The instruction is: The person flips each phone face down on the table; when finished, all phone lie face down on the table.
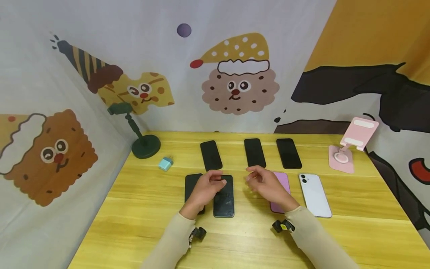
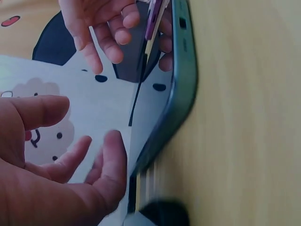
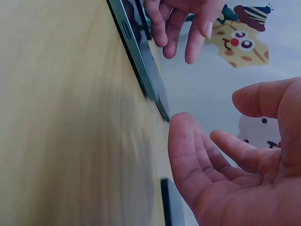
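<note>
My left hand (image 1: 209, 188) hovers over two dark phones in the front row, fingers loosely bent with nothing between them. Beneath its fingers lies a black phone (image 1: 224, 203); the other dark phone (image 1: 191, 183) is partly covered by the hand and wrist. In the left wrist view, the green edge of a phone (image 2: 186, 61) shows close by. My right hand (image 1: 268, 186), thumb and fingers apart and holding nothing, is above the table beside a purple phone (image 1: 283, 181), whose middle the hand and wrist cover. A white phone (image 1: 315, 196) lies face down to its right.
Behind the hands lie three black phones: one at left (image 1: 211, 155), one in the middle (image 1: 254, 151) and one at right (image 1: 289, 153). A dark green stand (image 1: 146, 146) and a light blue charger plug (image 1: 165, 163) stand at left, a pink phone stand (image 1: 357, 134) at right.
</note>
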Demonstrator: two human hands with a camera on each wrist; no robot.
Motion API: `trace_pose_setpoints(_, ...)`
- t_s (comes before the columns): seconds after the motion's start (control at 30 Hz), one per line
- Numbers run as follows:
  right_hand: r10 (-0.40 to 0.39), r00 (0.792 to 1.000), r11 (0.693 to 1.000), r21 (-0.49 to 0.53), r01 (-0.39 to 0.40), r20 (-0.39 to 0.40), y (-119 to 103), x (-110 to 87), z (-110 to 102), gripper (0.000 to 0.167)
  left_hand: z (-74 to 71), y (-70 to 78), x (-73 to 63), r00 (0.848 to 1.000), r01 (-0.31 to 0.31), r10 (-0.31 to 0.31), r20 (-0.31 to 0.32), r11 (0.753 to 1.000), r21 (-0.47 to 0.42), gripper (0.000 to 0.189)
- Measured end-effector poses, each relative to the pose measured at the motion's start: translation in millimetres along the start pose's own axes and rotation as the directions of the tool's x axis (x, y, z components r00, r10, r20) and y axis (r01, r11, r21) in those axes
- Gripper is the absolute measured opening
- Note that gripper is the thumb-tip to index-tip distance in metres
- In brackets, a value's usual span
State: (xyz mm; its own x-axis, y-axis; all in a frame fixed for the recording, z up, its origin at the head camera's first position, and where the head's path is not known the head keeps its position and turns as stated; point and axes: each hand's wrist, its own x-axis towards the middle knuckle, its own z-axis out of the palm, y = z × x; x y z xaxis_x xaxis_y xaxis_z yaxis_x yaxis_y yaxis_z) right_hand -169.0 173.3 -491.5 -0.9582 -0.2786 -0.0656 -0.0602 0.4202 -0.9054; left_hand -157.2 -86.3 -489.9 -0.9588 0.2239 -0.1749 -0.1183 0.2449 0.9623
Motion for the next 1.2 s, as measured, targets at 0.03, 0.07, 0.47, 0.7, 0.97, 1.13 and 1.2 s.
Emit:
trace_pose_setpoints(0.03,0.006,1.0,1.0,0.023,-0.007,0.01,-1,1.2,3,0.045,-2.6,0.0,-1.7,1.0,0.004,-0.004,-0.011,1.0,0.012,0.051)
trace_pose_setpoints(0.07,0.016,1.0,0.999,0.047,-0.017,0.021,-1,2.2,6,0.045,-5.1,-0.3,-3.5,1.0,0.002,-0.002,-0.02,1.0,0.026,0.051)
trace_pose_setpoints(0.47,0.114,0.987,0.961,0.241,-0.139,0.113,-7,5.8,38,0.046,-15.4,9.5,-13.2,0.99,0.142,-0.143,0.012,0.988,0.064,0.061)
trace_pose_setpoints(0.7,0.137,0.981,0.932,0.318,-0.175,0.139,-8,-0.3,44,0.046,-13.1,12.8,-19.9,0.98,0.187,-0.188,0.064,0.982,0.031,0.069)
trace_pose_setpoints(0.97,0.127,0.981,0.911,0.375,-0.173,0.144,-4,-6.6,48,0.05,-9.1,8.2,-18.2,0.976,0.215,-0.215,0.019,0.977,-0.01,0.074)
trace_pose_setpoints(1.13,0.122,0.981,0.897,0.408,-0.173,0.148,-4,-7.8,48,0.05,-10.9,5.6,-15.4,0.982,0.191,-0.191,0.01,0.982,-0.009,0.074)
trace_pose_setpoints(1.2,0.122,0.981,0.894,0.412,-0.173,0.149,-4,-7.4,48,0.049,-12.3,5.8,-13.0,0.983,0.182,-0.182,0.009,0.983,-0.02,0.073)
